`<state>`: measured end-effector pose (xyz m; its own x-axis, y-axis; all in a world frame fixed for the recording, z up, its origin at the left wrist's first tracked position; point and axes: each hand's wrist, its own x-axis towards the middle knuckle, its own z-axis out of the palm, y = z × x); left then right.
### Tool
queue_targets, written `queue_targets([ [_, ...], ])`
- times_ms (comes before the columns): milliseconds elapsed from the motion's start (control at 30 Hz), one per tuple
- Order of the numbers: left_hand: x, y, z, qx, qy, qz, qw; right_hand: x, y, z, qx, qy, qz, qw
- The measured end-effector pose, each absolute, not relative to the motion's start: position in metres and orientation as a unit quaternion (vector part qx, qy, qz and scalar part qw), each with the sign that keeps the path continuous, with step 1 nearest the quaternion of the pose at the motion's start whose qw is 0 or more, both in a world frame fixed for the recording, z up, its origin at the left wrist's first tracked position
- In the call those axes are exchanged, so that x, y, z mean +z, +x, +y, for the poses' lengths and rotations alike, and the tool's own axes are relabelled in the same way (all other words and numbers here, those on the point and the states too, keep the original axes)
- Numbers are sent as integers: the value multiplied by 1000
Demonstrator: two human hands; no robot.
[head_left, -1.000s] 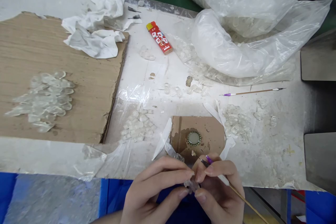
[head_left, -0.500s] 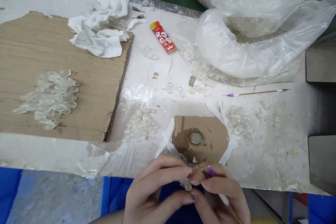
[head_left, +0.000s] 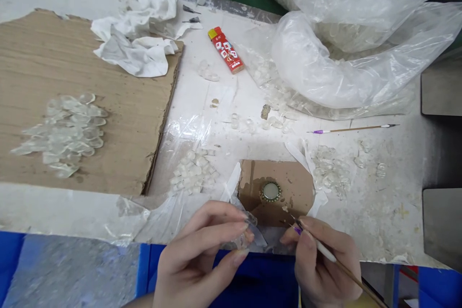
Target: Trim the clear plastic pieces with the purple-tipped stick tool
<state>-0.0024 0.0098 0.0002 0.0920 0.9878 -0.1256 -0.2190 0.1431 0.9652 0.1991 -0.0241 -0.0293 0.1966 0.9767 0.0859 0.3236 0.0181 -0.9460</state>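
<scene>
Hands apart: left hand (head_left: pixel 202 255) pinches clear plastic piece (head_left: pixel 240 240), right hand (head_left: pixel 327 252) grips fine brush (head_left: pixel 325 251).
Upturned bottle cap (head_left: pixel 279 194) shows grey inside; rolled-rim plastic bag (head_left: pixel 306 70) holds translucent pieces.

Left fingers (head_left: pixel 216 234) pinch plastic (head_left: pixel 239 241) — apparently.

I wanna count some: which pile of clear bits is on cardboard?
The leftmost pile, on the big cardboard; the middle pile and the rightmost pile both lie off cardboard.
</scene>
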Motion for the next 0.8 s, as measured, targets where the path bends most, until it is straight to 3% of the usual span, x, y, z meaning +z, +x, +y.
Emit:
queue_targets([
  [133, 1, -6, 11, 495, 431, 460, 598, -35, 194, -16, 211, -630, -601, 445],
  [467, 4, -3, 15, 490, 417, 455, 616, -15, 186, 24, 215, -561, -708, 372],
  [800, -2, -7, 9, 456, 420, 461, 635, -21, 186, 19, 218, -550, -700, 401],
])
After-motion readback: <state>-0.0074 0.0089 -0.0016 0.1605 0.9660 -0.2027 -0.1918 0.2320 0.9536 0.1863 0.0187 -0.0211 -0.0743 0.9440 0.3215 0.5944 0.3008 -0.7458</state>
